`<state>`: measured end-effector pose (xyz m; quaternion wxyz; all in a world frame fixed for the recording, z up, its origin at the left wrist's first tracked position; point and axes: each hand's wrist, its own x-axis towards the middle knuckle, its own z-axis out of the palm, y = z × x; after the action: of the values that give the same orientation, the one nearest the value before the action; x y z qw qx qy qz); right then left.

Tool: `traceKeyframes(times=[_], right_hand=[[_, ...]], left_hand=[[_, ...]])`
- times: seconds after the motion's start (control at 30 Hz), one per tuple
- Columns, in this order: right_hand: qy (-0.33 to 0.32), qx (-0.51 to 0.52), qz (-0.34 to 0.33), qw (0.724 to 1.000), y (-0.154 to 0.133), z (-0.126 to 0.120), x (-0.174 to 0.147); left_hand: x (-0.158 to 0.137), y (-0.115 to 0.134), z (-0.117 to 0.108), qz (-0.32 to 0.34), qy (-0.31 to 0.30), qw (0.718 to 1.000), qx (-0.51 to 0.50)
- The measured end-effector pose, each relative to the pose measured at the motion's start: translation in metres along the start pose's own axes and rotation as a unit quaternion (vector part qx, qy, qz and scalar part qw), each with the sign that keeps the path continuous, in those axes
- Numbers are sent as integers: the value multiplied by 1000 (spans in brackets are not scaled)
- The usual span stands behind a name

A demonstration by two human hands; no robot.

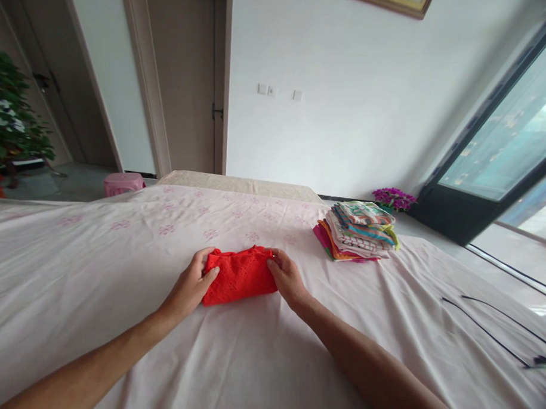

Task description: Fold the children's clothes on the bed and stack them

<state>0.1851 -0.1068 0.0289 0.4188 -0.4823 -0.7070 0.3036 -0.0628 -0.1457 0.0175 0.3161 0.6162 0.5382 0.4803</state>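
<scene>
A bright red garment (242, 278), patterned with small holes, is folded into a flat rectangle low over the pale sheet (232, 358). My left hand (194, 279) pinches its left end, thumb on the near face and fingers mostly hidden behind. At the right end, my right hand (288, 278) grips the upper corner in the same way, with the thumb in front. Whether the lower edge rests on the sheet or hangs just above it, I cannot tell. To the right lies a stack of folded clothes (359, 232) in several colours.
Thin black cables (487, 331) lie on the sheet at the right. Beyond the covered surface are a pink stool (124, 183), purple flowers (394, 198), a leafy plant (16, 112), a closed door (183, 76) and a glass door (504, 129).
</scene>
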Motion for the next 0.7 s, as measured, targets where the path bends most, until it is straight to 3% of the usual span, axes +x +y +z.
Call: traceKeyframes(times=[0.13,0.27,0.37,0.57,0.7], right_hand=[[44,-44,21,998,9,9,26],[20,-156,71,985,19,13,43],[14,-228,58,972,21,13,45],[18,-238,66,969,19,12,43],[39,-268,33,962,8,10,40]], left_hand=[[26,-6,1,-8,42,992,116],[42,-8,2,-25,53,969,240],[43,-11,2,-6,50,954,296],[35,8,1,156,101,908,375],[24,32,15,234,57,909,341]])
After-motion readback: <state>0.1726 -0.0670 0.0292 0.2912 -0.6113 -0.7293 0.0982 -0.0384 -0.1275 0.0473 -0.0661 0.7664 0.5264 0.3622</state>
